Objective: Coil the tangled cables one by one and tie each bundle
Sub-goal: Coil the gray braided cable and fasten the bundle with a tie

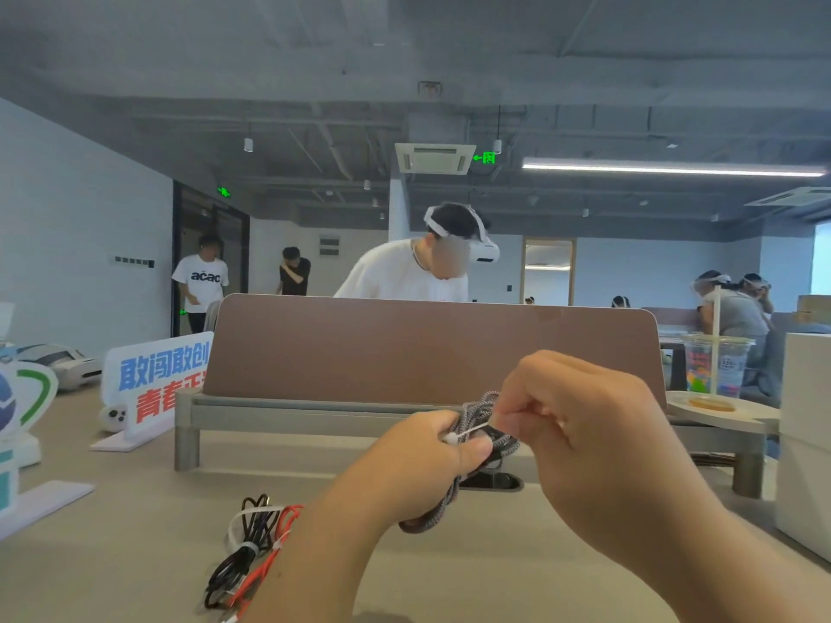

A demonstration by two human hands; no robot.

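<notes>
Gripping the grey cable bundle (484,409) with left hand (416,465), pinching its white tie (471,429), angled up-right, with right hand (598,424).

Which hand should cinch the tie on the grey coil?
Right: the right hand pinches the tie by its tail; the left hand grips the coil, so it should probably just steady it.
</notes>
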